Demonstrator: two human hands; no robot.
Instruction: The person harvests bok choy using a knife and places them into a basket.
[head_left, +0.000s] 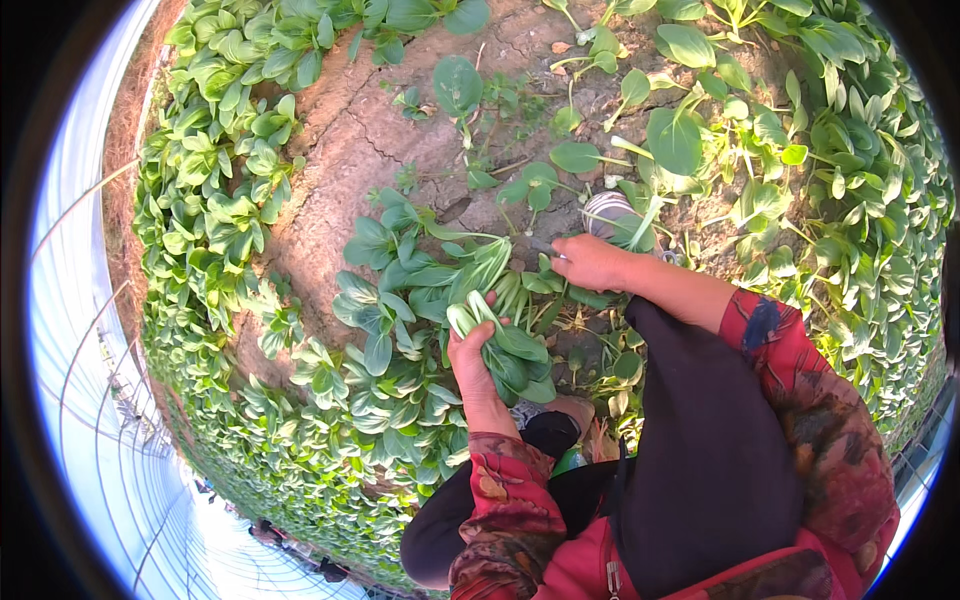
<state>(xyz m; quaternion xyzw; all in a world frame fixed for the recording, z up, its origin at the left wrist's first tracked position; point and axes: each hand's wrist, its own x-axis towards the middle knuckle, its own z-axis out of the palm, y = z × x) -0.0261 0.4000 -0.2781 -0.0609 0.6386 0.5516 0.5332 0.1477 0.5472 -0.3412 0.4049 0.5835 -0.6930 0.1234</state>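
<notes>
My left hand (474, 352) is closed around a bunch of bok choy (514, 356), its pale stems by the thumb and its dark leaves hanging towards my knee. In my right hand (589, 262) is the handle of a small knife (534, 244), its grey blade pointing left, close to the cut stem ends of another bok choy (487, 264). That plant is part of a group of bok choy lying between my hands and the bare soil, leaves to the left. Part of the left hand's fingers is hidden behind the stems.
Loose leaves (675, 141) are scattered over cracked soil (360, 142) beyond my hands. Dense rows of growing bok choy (217, 217) stand on both sides. My shoes (609, 210) are close to the plants. A hooped plastic greenhouse wall (97, 360) curves along the left.
</notes>
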